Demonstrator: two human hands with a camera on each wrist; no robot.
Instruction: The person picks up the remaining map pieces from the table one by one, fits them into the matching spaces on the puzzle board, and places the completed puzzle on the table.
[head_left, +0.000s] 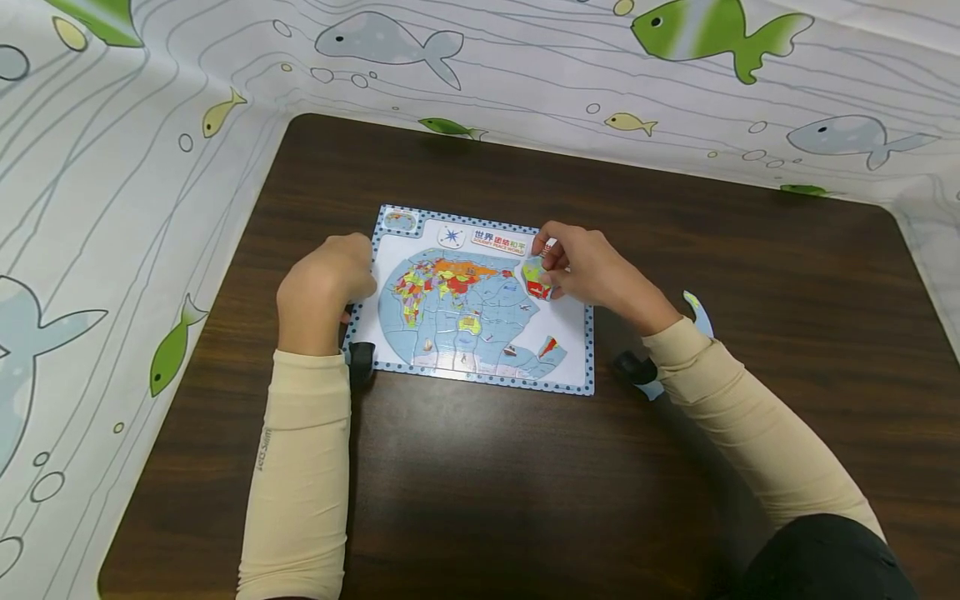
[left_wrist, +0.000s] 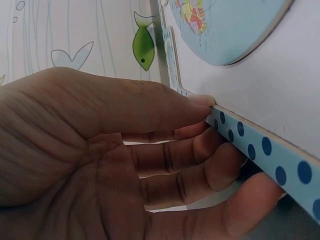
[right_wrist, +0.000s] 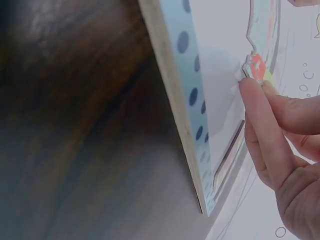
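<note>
A world map jigsaw board (head_left: 573, 333) with a blue dotted border lies on the table, with much of the map filled in. On its left edge is my left hand (head_left: 326, 279); in the left wrist view the thumb (left_wrist: 150, 105) lies on the rim and the curled fingers come against the edge from below. Over the map's upper right, my right hand (head_left: 596, 267) pinches a red and green puzzle piece (head_left: 537, 287) between thumb and fingers. The right wrist view shows that piece low against the white board, beside the map's edge; whether it is seated I cannot tell.
Blue loose puzzle pieces lie right of the board, one beyond the right sleeve (head_left: 699, 313) and another (head_left: 652, 389) by the black wrist strap (head_left: 633, 367). The dark wooden table (head_left: 480, 483) meets a fish-printed white cloth (head_left: 525, 83) at its back and left.
</note>
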